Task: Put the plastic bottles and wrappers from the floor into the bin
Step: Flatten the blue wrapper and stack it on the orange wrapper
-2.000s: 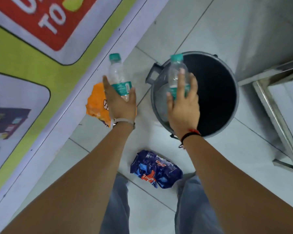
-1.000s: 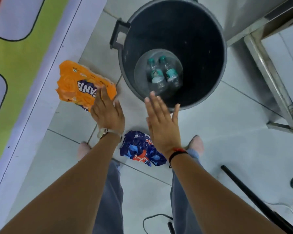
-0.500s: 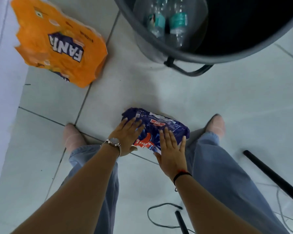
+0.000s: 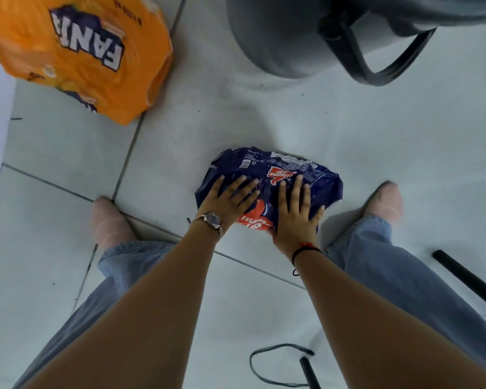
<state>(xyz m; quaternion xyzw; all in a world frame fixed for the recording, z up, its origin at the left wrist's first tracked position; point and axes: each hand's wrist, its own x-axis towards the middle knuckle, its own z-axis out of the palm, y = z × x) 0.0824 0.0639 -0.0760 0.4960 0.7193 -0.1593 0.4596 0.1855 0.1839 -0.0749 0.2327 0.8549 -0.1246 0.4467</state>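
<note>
Both hands moved down from the bin onto the blue wrapper

Left hand (image 4: pixel 227 200) and right hand (image 4: pixel 295 211) lie flat, fingers spread, pressing on blue wrapper (image 4: pixel 289 175) on the floor; orange wrapper (image 4: pixel 76 51) is far beyond the left fingertips, grey bin (image 4: pixel 281 35) beyond the right ones

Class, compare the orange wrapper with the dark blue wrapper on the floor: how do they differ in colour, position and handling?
The orange wrapper lies untouched at upper left; the blue wrapper lies between the person's feet. The left hand and right hand rest flat on the blue wrapper, none on the orange. The orange shows FANTA lettering; the blue shows red logos. Both lie crumpled on the tiled floor, outside the bin.
</note>
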